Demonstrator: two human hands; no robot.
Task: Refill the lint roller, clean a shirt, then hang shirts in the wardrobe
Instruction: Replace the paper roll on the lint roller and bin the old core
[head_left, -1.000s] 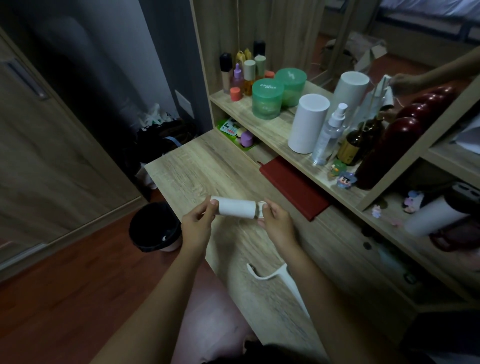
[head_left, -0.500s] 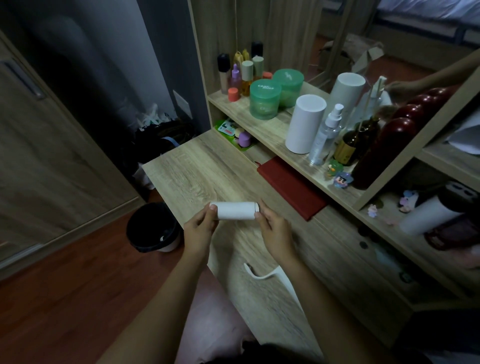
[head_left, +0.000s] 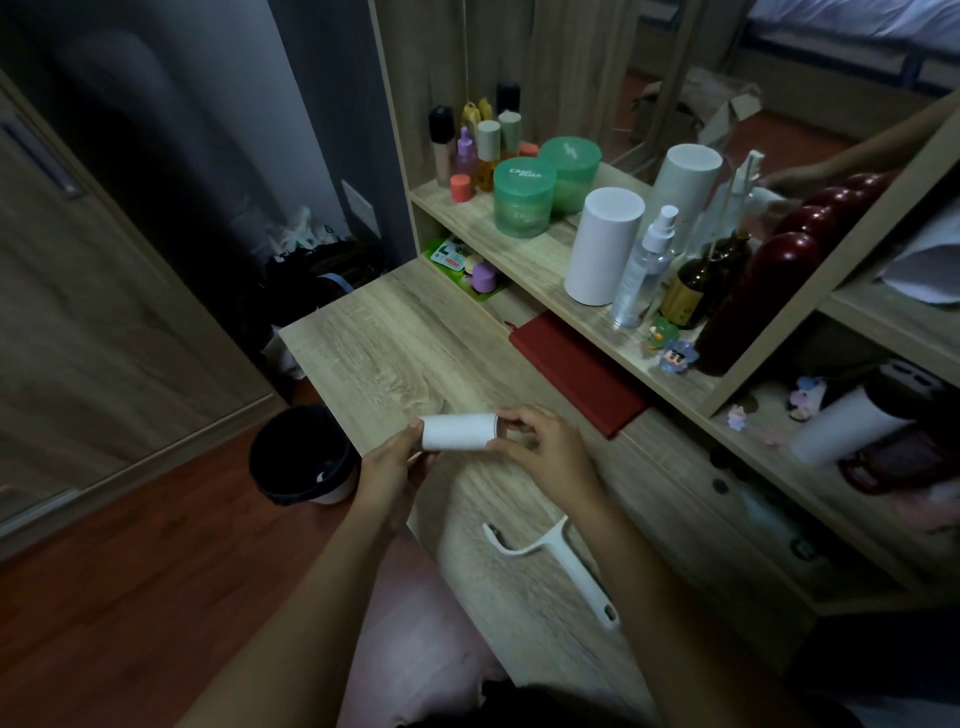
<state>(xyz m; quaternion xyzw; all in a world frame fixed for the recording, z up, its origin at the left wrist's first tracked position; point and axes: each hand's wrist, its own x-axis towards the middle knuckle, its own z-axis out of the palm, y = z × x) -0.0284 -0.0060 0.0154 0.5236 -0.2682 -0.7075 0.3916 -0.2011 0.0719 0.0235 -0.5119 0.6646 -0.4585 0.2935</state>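
A white lint roll (head_left: 457, 431) is held level just above the wooden desk (head_left: 395, 353). My left hand (head_left: 387, 470) pinches its left end. My right hand (head_left: 545, 447) grips its right end, thumb and fingers closed around the rim, where a small white end piece shows faintly. The white lint roller handle (head_left: 566, 566) lies bare on the desk below my right forearm, its curved arm pointing left. No shirt is in view.
A black bin (head_left: 301, 454) stands on the floor left of the desk. A red notebook (head_left: 576, 374) lies at the desk's back edge. The shelf above holds green jars (head_left: 524, 195), white cylinders (head_left: 602, 244), bottles and small figures. A wardrobe door (head_left: 78, 312) is at the left.
The roll has stayed between both hands; my right hand has closed further over its right end, covering the small white end piece seen apart from the roll a second ago.
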